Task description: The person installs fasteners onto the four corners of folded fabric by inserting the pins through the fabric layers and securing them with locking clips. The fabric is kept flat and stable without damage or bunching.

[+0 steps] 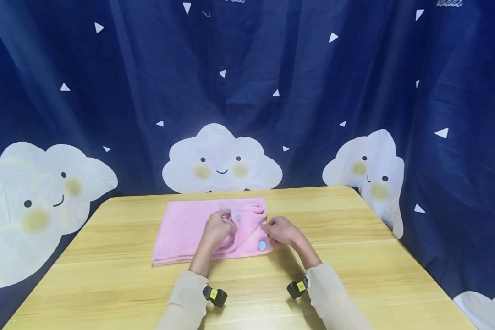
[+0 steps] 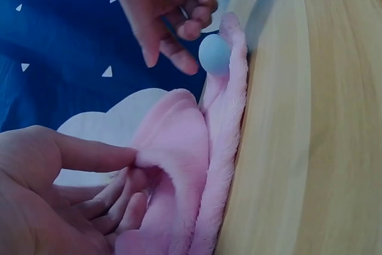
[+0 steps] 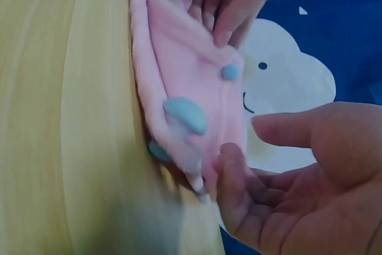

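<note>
A fluffy pink cloth (image 1: pixel 189 229) lies folded on the wooden table (image 1: pixel 354 256), with a small blue button (image 1: pixel 238 217) and a larger blue knob (image 1: pixel 262 245) on its right part. My left hand (image 1: pixel 227 222) pinches a fold of the pink cloth (image 2: pixel 179 147) between thumb and fingers (image 2: pixel 136 168). My right hand (image 1: pixel 270 228) is at the cloth's right edge, its thumb held apart; its fingertips (image 3: pixel 230 159) touch the edge below the blue knob (image 3: pixel 185 114). In the left wrist view the right hand (image 2: pixel 170 58) hovers by the blue knob (image 2: pixel 215 55) without gripping it.
A dark blue curtain (image 1: pixel 272 82) with white clouds hangs close behind the table and at its sides. Bare wood lies in front of the cloth and to its left and right. Small black cameras (image 1: pixel 214 295) sit on both wrists.
</note>
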`<state>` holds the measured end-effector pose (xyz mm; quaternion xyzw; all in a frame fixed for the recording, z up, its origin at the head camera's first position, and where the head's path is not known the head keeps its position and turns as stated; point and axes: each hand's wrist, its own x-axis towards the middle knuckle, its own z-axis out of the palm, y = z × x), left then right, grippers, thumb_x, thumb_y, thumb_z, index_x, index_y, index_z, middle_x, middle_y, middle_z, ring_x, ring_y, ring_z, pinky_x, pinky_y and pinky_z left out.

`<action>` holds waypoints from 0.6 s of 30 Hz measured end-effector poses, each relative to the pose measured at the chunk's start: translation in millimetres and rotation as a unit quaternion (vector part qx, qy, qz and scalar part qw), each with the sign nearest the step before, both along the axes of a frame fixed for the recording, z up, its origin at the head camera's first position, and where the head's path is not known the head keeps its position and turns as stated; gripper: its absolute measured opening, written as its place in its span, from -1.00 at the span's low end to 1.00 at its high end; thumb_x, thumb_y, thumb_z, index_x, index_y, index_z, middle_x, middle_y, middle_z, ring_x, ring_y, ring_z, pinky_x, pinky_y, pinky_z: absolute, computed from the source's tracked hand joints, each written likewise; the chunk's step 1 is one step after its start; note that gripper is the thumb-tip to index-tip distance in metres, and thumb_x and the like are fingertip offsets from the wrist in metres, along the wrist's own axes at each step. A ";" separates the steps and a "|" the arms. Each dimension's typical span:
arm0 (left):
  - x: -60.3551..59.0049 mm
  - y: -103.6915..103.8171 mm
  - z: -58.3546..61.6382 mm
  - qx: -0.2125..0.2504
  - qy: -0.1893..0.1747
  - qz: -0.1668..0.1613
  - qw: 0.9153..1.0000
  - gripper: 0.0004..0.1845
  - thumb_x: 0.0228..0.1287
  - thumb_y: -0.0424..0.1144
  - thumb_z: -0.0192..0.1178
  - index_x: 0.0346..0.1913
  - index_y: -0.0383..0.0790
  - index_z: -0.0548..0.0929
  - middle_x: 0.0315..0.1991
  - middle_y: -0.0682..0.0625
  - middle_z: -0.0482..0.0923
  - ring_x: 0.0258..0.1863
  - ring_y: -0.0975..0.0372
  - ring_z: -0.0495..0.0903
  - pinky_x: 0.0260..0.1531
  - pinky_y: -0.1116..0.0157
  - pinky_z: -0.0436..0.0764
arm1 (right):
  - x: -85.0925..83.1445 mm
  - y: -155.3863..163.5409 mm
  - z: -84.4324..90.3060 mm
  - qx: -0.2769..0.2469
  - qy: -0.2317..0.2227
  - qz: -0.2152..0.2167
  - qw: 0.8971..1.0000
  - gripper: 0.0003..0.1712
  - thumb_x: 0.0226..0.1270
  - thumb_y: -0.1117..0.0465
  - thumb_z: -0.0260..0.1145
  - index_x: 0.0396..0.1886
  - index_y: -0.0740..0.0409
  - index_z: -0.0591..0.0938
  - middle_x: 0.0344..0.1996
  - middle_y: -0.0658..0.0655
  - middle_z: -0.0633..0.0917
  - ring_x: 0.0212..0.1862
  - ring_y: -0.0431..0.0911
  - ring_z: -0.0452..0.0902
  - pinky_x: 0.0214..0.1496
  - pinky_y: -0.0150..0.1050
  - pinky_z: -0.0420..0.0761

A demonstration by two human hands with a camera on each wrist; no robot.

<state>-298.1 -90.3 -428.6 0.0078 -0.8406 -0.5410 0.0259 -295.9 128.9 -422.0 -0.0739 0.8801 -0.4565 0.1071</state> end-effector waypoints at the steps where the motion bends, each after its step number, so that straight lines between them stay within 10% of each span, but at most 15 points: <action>1: -0.2 0.3 0.1 -0.009 -0.002 -0.008 1.000 -0.28 -0.12 -0.52 0.22 0.29 -0.33 0.57 0.14 -0.24 0.65 -0.26 0.12 0.53 -0.06 0.13 0.57 | -0.3 -1.4 -0.4 -0.013 0.006 -0.004 1.000 -0.68 0.49 0.16 0.18 -0.19 0.40 0.60 -0.54 0.15 0.61 -0.49 -0.12 0.50 -0.36 -0.19 0.64; 6: 2.1 4.1 2.6 -0.037 -0.007 -0.040 0.998 -0.40 -0.15 -0.51 0.22 0.12 -0.31 0.69 -0.04 -0.13 0.73 -0.19 0.12 0.59 -0.20 0.25 0.56 | 0.0 -9.5 -1.6 -0.128 0.001 -0.006 0.992 -0.59 0.52 0.25 0.11 0.23 0.40 0.53 -0.35 0.26 0.67 -0.33 -0.03 0.62 -0.22 -0.17 0.70; 10: 5.0 7.5 6.3 -0.029 -0.031 -0.081 0.996 -0.40 -0.10 -0.51 0.20 0.16 -0.31 0.66 -0.06 -0.16 0.73 -0.53 0.25 0.47 -0.56 0.37 0.46 | 1.7 -15.0 -1.8 -0.186 -0.039 0.016 0.982 -0.44 0.58 0.25 0.04 0.47 0.37 0.32 -0.11 0.43 0.65 -0.11 0.10 0.65 -0.02 -0.08 0.71; 18: 11.4 12.9 15.0 -0.032 -0.043 -0.146 0.988 -0.37 -0.07 -0.58 0.21 0.21 -0.30 0.63 -0.36 -0.09 0.66 -0.57 0.23 0.49 -0.64 0.41 0.41 | 3.7 -17.4 -3.1 -0.195 -0.038 0.025 0.980 -0.58 0.63 0.17 0.02 0.13 0.50 0.49 -0.17 0.31 0.64 -0.11 0.06 0.63 0.03 -0.07 0.68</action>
